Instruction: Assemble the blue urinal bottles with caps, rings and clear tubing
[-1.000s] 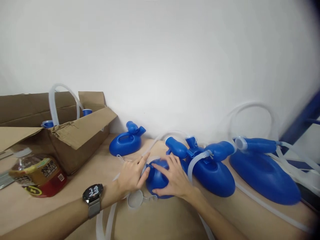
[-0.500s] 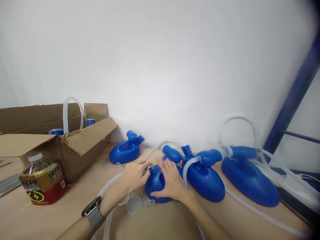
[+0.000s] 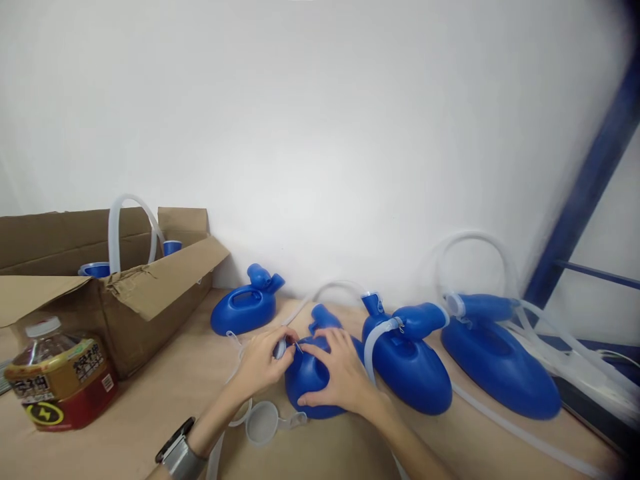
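Low in the middle, a blue plastic urinal bottle [image 3: 303, 377] stands on the tan tabletop. My right hand [image 3: 343, 373] grips its top and near side, thumb below, fingertips reaching over toward the left. At the bottle's left end my left hand [image 3: 265, 360], with a watch on the wrist, pinches beside a pale round part and a thin wire-like piece; what exactly is between the fingers is hidden. A translucent round cap with a strap [image 3: 262, 423] lies in front of the bottle. Behind my right hand a blue angled spout [image 3: 324, 319] shows.
Similar blue bottles stand behind left [image 3: 244, 310], at right [image 3: 413, 373] and far right [image 3: 500, 367]. Translucent hoses [image 3: 525, 433] run among them. An open cardboard box [image 3: 165, 287] holding blue parts and a drink bottle [image 3: 65, 380] stand left. A white wall [image 3: 320, 147] rises behind.
The view has turned slightly, so the box and drink bottle sit farther left. My right fingertips have come closer to my left hand, and my left wrist has turned, exposing the pale round part.
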Tool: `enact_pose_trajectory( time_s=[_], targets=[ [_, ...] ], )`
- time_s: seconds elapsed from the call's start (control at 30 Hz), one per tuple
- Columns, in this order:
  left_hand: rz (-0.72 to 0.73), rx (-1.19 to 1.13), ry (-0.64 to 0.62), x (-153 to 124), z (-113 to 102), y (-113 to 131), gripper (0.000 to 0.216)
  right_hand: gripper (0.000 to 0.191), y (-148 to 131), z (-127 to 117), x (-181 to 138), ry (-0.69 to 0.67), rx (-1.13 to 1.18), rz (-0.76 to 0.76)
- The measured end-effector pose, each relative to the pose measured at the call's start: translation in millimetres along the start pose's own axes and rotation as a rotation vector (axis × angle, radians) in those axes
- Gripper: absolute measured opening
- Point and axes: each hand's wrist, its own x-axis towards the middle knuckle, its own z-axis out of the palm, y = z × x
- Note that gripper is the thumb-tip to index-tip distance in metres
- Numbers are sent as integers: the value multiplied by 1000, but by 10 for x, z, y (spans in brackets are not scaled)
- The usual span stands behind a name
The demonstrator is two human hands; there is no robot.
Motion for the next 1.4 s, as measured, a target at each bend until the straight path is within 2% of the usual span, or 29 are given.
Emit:
enact_pose_trajectory(
  time_s=[0.17,0.33,0.5,0.77,1.07,1.3,1.4],
  targets=[
    [5,-23,-10,10,-4,15,18,94,12,12,-9,15,4,0],
    [-36,-2,-19,5,10,42,19,81,17,6,-18,35,10,-52],
    [-128,94,-74,55,-50,138,15,78,29,7,-22,42,21,-74],
    [-320,257,-216,336,-80,329,7,77,40,11,-6,27,3,-91],
    [-327,127,-294,394,-150,222,16,82,45,-13,-24,41,42,-118],
    [-291,29,-335,393,-166,209,15,71,51,-20,-23,-17,39,-85],
    [-309,46,-307,401,-127,195,18,71,61,-17,-28,-13,18,-90]
  ],
)
